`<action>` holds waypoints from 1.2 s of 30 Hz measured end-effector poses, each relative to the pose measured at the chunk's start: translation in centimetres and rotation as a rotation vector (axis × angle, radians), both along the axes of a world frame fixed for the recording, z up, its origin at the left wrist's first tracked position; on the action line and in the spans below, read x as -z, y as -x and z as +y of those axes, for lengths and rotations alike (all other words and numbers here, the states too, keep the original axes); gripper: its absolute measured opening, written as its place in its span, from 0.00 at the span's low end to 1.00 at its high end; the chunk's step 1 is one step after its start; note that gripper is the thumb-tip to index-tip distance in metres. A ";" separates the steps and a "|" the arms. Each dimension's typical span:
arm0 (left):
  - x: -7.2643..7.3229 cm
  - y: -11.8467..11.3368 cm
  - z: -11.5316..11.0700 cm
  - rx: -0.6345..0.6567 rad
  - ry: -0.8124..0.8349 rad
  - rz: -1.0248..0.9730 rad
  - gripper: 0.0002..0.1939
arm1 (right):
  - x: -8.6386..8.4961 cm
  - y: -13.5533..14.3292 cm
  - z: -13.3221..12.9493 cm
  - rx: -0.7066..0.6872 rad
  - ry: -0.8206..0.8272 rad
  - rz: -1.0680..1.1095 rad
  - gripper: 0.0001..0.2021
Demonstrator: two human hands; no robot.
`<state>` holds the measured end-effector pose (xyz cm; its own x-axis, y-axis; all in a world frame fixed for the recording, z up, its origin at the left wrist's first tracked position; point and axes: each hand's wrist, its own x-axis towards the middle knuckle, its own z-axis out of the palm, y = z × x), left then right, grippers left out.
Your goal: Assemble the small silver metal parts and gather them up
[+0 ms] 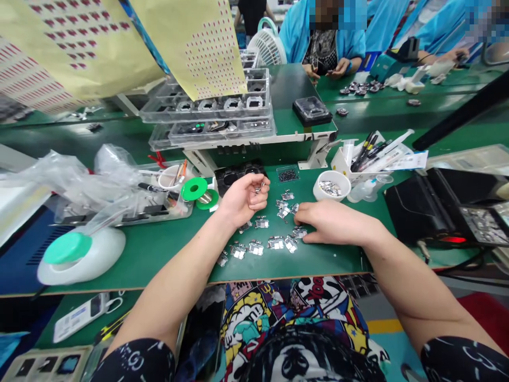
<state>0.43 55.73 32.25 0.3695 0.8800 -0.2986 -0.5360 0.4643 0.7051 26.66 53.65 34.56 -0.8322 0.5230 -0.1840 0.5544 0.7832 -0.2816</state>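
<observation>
- green work surface (314, 259) spreads under both arms, with a raised shelf (288, 127) behind it
- left hand (242, 200) is palm up, fingers curled in around tiny metal pieces (258, 188)
- right hand (330, 220) is palm down, thumb apart from the fingers, fingertips at the small silvery parts (276, 242)
- those parts lie loosely scattered between and below the hands
- white bowl (331, 192) of metal bits stands just beyond the right hand
- green spool (194, 189) sits left of the left hand
</observation>
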 end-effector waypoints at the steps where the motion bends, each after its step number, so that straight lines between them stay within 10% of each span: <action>1: 0.0 -0.1 0.0 0.000 0.002 -0.006 0.09 | 0.2 0.0 -0.1 -0.009 0.001 -0.002 0.09; 10: 0.5 0.2 0.4 0.028 -0.013 -0.043 0.16 | 2.5 0.0 0.5 -0.021 0.035 0.052 0.06; 18: 0.7 0.2 0.1 0.091 -0.078 0.018 0.16 | 1.2 0.3 0.5 -0.002 0.178 0.076 0.06; 27: 0.4 -0.8 -1.4 0.177 -0.175 0.346 0.16 | 0.0 1.0 0.9 0.386 0.334 0.537 0.09; 36: 0.2 -1.3 -2.0 0.207 -0.170 0.421 0.16 | 1.2 1.3 1.0 0.457 0.377 0.591 0.12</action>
<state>1.73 53.76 32.07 0.4199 0.8502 -0.3176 -0.0974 0.3901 0.9156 25.35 54.66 33.32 -0.5674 0.8233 -0.0145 0.4734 0.3118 -0.8238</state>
